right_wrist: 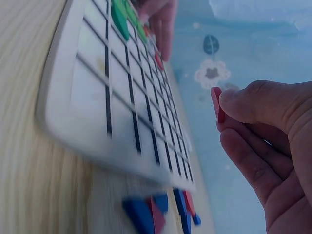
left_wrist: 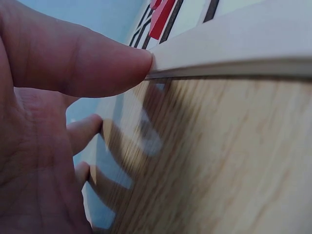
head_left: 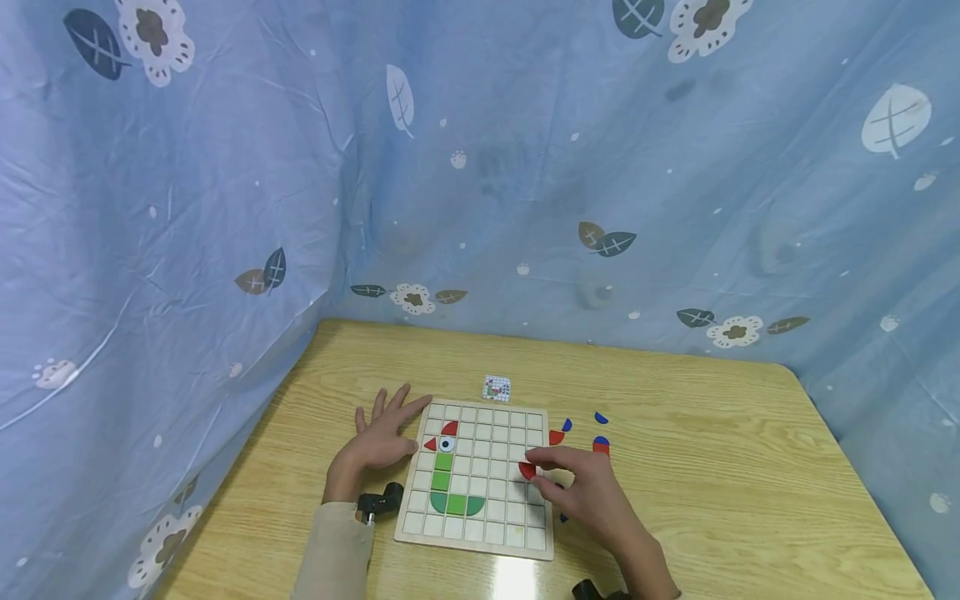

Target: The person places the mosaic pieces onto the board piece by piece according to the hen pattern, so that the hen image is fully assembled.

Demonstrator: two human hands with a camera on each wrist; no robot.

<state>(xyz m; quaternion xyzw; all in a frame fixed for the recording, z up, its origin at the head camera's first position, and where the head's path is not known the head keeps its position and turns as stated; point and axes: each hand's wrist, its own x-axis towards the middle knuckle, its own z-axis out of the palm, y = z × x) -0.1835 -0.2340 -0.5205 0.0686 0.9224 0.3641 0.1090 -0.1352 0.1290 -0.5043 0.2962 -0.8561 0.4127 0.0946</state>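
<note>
A white gridded board (head_left: 498, 449) with a pale wooden rim lies on the table. My left hand (head_left: 382, 442) rests at its left side, fingers spread, with the thumb (left_wrist: 117, 68) touching the board's edge. Over the board's right part, my right hand (head_left: 588, 492) pinches a red rounded piece (right_wrist: 218, 104) between thumb and fingers. On the left of the grid sit a red quarter-round (head_left: 450, 428), a red triangle (head_left: 431, 444), an eye tile (head_left: 446, 444), light green squares (head_left: 440, 481) and dark green quarter-rounds (head_left: 476, 506).
A small picture card (head_left: 497, 388) lies behind the board. To the board's right are loose blue pieces (head_left: 602, 418) and red pieces (head_left: 556, 437), some partly hidden by my right hand. A blue patterned curtain (head_left: 487, 200) hangs around the wooden table (head_left: 712, 467).
</note>
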